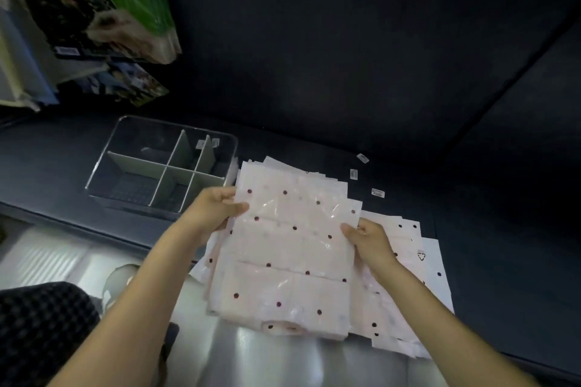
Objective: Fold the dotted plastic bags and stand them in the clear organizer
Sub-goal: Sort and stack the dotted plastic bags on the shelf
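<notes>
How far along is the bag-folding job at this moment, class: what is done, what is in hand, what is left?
Done: nothing visible; the clear organizer holds only its dividers. In hand: the left hand and right hand grip the side edges of one dotted bag, unfolded. Left: folding it, standing it in a compartment, then the pile of bags underneath.

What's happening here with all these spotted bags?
A person is holding one dotted plastic bag by its side edges, the left hand on one side and the right hand on the other, above a loose pile of bags on the dark counter. The clear organizer beside the pile looks empty, so no bag stands in it yet.
</notes>
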### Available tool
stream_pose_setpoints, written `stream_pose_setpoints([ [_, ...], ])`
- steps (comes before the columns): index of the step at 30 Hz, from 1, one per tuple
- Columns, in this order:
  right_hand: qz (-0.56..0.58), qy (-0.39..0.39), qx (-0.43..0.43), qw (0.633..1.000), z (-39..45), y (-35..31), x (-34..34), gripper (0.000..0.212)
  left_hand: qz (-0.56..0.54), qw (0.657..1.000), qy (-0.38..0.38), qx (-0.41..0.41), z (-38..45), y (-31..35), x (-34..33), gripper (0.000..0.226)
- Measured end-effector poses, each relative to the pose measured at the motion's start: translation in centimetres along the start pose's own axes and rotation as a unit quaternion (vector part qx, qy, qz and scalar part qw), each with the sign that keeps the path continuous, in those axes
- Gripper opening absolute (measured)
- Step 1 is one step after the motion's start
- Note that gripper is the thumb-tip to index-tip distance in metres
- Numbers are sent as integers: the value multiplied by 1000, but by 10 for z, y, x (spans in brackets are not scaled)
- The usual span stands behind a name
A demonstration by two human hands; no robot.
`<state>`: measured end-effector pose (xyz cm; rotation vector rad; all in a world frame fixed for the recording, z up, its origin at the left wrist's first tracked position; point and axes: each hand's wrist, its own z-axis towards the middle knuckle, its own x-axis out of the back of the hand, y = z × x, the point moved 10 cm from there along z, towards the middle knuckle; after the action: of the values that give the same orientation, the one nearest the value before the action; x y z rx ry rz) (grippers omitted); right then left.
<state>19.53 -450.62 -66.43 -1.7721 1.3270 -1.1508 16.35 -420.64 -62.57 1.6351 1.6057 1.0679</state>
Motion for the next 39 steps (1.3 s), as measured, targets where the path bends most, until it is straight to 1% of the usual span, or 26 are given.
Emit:
stream_pose_setpoints([
  [1,-3,35,7,999,7,-2,5,18,7,998,58,-10,9,5,10,15],
  [3,17,100,6,995,16,2,20,32,31,987,158,-27,22,12,24,10],
  [4,23,123,4,992,18,6,27,35,47,981,187,-38,28,14,27,15],
  [7,39,160,12,986,12,21,47,26,90,973,204,-59,49,11,23,26],
  [10,63,199,33,977,-4,36,70,29,81,972,204,-89,62,10,20,47],
  [12,72,213,50,973,-17,34,83,23,54,973,191,-120,70,15,17,42],
  [13,71,210,56,973,-22,30,88,17,37,974,176,-135,73,19,15,33],
  [14,72,204,59,974,-26,25,92,14,25,978,154,-137,77,22,12,20],
  [15,70,195,58,977,-29,18,94,15,22,983,126,-132,81,24,7,6],
  [18,63,150,55,985,-37,-7,95,17,46,990,72,-108,90,30,0,45],
  [20,68,98,54,991,-41,-26,85,16,44,987,69,-137,84,38,1,63],
  [21,77,65,59,993,-43,-36,77,14,52,982,73,-164,77,43,3,65],
  [23,99,3,73,992,-47,-59,58,14,47,980,48,-190,63,44,2,57],
  [24,111,-15,80,990,-47,-69,49,16,17,985,3,-172,56,37,-4,54],
  [25,124,-19,86,988,-44,-78,42,17,-26,988,-64,-135,48,29,-15,57],
  [26,137,-7,85,987,-39,-84,36,14,-69,983,-144,-86,38,19,-28,65],
  [27,148,14,77,986,-31,-87,32,11,-102,971,-213,-42,27,10,-38,71],
  [28,156,38,66,985,-20,-87,28,11,-123,958,-258,-8,16,2,-44,72],
  [29,154,55,55,985,-9,-86,23,12,-139,952,-273,19,7,-5,-44,70],
  [30,141,65,47,987,3,-84,16,12,-151,951,-268,37,1,-13,-41,63],
  [32,106,69,32,991,24,-77,1,11,-167,955,-244,35,-6,-31,-29,47],
  [34,92,68,15,993,41,-61,-13,9,-214,942,-257,39,-10,-50,-23,41],
  [35,89,67,2,994,47,-51,-18,9,-243,932,-263,65,-14,-60,-22,49],
  [37,61,65,-19,996,53,-32,-26,10,-286,912,-251,154,-20,-89,-19,76],
  [38,41,63,-26,997,55,-24,-28,14,-288,908,-238,192,-22,-102,-19,83],
  [39,22,62,-32,997,56,-16,-29,19,-274,909,-227,216,-25,-112,-19,83],
])
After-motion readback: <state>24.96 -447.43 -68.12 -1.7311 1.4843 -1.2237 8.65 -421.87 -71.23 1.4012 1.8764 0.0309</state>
